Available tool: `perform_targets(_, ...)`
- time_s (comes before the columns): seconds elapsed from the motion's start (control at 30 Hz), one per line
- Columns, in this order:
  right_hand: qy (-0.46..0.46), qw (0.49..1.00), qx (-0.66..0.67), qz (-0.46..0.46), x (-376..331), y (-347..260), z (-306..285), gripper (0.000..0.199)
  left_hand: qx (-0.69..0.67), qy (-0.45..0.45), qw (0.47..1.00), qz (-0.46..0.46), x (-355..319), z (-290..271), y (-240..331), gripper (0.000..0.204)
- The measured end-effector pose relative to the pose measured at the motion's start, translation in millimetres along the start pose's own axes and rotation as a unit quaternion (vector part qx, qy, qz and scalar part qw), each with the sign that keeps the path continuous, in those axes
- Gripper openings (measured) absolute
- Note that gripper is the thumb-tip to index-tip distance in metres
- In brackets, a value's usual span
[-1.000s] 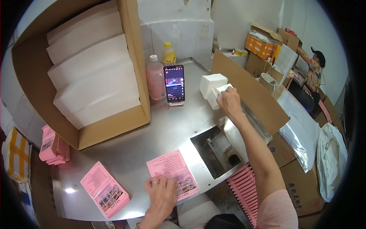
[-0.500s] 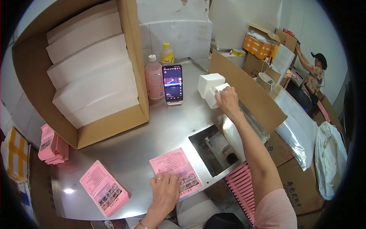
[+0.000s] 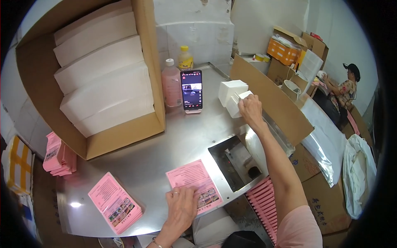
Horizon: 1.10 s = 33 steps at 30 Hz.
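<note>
My left hand (image 3: 181, 210), a ring on one finger, lies with bent fingers over the near left part of a pink printed packet (image 3: 188, 172) on the metal table. Its fingertips press on the packet, and the thumb's grip is partly hidden. Farther off to the right, my right hand (image 3: 251, 110) is closed around a small stack of white paper napkins (image 3: 234, 108). Touching that stack from behind is another block of white napkins (image 3: 231, 90), standing on the table. A pile of similar pink packets (image 3: 113, 202) lies left of my left hand.
A large carton (image 3: 124, 142) of white napkin stacks stands at left. Behind are a phone (image 3: 192, 91) on a stand, a pink bottle (image 3: 171, 84) and a yellow bottle (image 3: 185, 58). A rectangular opening (image 3: 221, 163) cuts the tabletop. A co-worker (image 3: 345, 89) sits far right.
My head view has shifted slightly, moving the scene a little to the right. Both hands stay at their places. The co-worker has lowered an arm from a carton, and the phone's picture differs.
</note>
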State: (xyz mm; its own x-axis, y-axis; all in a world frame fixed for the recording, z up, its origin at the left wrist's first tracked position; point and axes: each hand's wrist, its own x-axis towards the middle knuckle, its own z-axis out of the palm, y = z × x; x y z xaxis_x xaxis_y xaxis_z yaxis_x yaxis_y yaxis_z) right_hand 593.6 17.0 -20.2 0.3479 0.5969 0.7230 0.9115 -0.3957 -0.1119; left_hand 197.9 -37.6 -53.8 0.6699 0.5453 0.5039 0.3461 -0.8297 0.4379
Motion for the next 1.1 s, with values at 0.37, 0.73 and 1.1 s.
perform_targets(0.37, -0.059, 0.977, 0.185, -0.090, -67, -61, -41, 0.046, -0.012, -0.030, 0.998, 0.055, -8, -1, -5, 0.045)
perform_targets(0.73, -0.301, 0.891, 0.097, -0.326, -154, -190, -79, 0.035, 0.083, -0.015, 0.992, -0.092, 2, 9, 11, 0.092)
perform_targets(1.1, 0.051, 0.987, 0.148, -0.030, 44, -2, -21, 0.018, 0.154, -0.027, 0.982, -0.102, -6, -18, 10, 0.040)
